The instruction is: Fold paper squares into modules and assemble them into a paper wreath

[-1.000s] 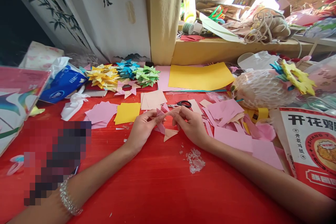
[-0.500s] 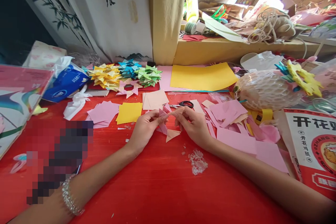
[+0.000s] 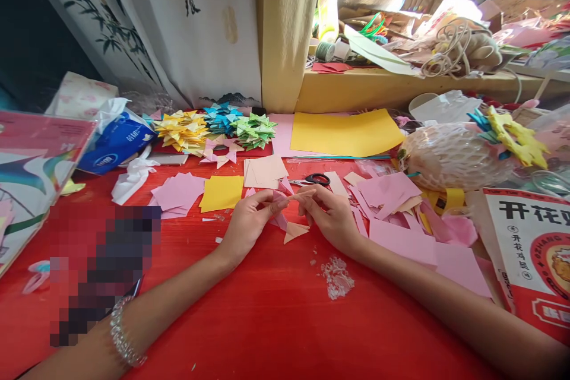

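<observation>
1. Nearest to the camera, both forearms come in from the bottom edge, and the elbows are cut off. The left wrist wears a beaded bracelet (image 3: 124, 338). A pixelated block (image 3: 104, 273) hides whatever lies beside it.
2. The red tabletop (image 3: 267, 320) is glossy. A small crumpled piece of clear film (image 3: 337, 277) lies on it, just in front of the right wrist.
3. The left hand (image 3: 247, 225) and the right hand (image 3: 332, 217) meet above the tabletop. Both are closed in a pinch on a folded pink paper piece (image 3: 285, 202), which they hold between them. Its exact shape is hard to make out, because the fingers cover most of it.
4. A peach paper triangle (image 3: 294, 230) lies just under the hands.
5. Behind the hands are black-handled scissors (image 3: 312, 179), partly hidden under paper, a yellow paper square (image 3: 221, 193), and loose pink paper squares (image 3: 178, 193).
6. At the right, a red and white box (image 3: 532, 249) is cut off by the edge of the picture.
7. Farther back lie stacks of folded paper stars (image 3: 214, 127) in yellow, blue and green, and a large yellow sheet (image 3: 345, 130).
8. At the back hang a painted scroll (image 3: 178, 18) and a beige curtain (image 3: 287, 24). A cluttered windowsill (image 3: 401, 80) is there too; its things are too tangled to name.
</observation>
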`<control>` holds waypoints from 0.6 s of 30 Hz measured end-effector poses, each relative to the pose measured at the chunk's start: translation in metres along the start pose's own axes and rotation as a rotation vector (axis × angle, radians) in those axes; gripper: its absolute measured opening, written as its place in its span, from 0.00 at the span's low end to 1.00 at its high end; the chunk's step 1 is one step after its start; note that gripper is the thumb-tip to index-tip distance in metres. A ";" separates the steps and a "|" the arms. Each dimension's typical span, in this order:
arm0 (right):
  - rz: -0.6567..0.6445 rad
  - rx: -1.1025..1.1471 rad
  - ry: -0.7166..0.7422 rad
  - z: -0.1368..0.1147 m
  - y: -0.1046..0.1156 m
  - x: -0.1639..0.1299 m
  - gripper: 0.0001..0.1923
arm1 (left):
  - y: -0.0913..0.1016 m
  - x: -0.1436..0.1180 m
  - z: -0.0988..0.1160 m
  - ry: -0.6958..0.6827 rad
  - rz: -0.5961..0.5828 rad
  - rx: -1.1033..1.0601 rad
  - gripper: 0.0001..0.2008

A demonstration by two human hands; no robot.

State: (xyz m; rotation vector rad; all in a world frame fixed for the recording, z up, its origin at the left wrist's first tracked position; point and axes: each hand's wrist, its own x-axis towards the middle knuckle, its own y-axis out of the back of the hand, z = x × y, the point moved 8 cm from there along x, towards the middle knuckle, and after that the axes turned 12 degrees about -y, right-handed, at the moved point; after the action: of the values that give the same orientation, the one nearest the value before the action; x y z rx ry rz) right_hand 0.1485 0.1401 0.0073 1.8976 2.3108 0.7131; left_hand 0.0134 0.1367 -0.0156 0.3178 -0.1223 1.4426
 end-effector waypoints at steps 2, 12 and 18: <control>0.019 -0.013 0.058 -0.004 0.002 -0.001 0.09 | 0.000 -0.001 0.005 -0.032 -0.010 0.030 0.11; 0.122 -0.110 0.239 -0.019 0.008 -0.005 0.09 | 0.001 -0.004 0.018 -0.178 -0.001 0.181 0.09; 0.156 -0.122 0.272 -0.022 0.010 -0.007 0.08 | 0.000 -0.004 0.011 -0.084 -0.016 0.138 0.11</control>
State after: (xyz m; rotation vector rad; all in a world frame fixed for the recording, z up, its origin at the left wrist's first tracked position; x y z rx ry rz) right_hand 0.1516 0.1279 0.0295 2.0534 2.2164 1.1679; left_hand 0.0140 0.1294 -0.0065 0.4912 -0.0883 1.4249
